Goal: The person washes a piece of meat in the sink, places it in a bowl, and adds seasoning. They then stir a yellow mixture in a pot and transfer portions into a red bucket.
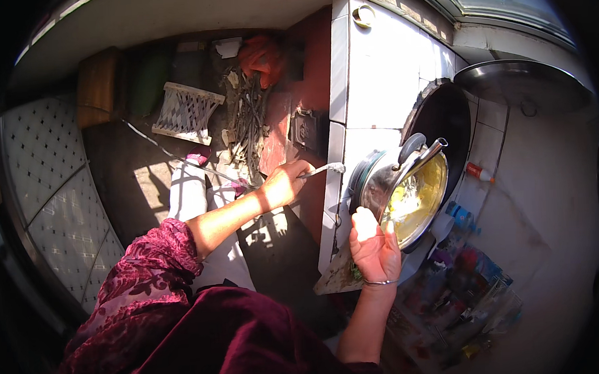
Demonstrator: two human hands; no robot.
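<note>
My left hand [287,184] is closed around a long thin metal rod [178,154]. The rod's curved, ash-grey tip points at the edge of a white-tiled stove [370,83]; its other end reaches back over the floor. My right hand [375,246], a bracelet at its wrist, is beside the near rim of a metal pot [377,188], palm visible and empty, thumb and fingers apart. Whether its fingertips touch the pot cannot be told. Something yellow [412,197] shows inside the pot. A metal ladle or tube-like handle [426,156] lies across its rim.
Below the stove's side are a small dark iron stove door [305,129], a bundle of sticks [249,121], a red plastic bag [261,58] and a slatted rack [188,111]. A large round metal lid [523,84], a red-and-white bottle [479,172] and a white scoop [440,228] are at the right.
</note>
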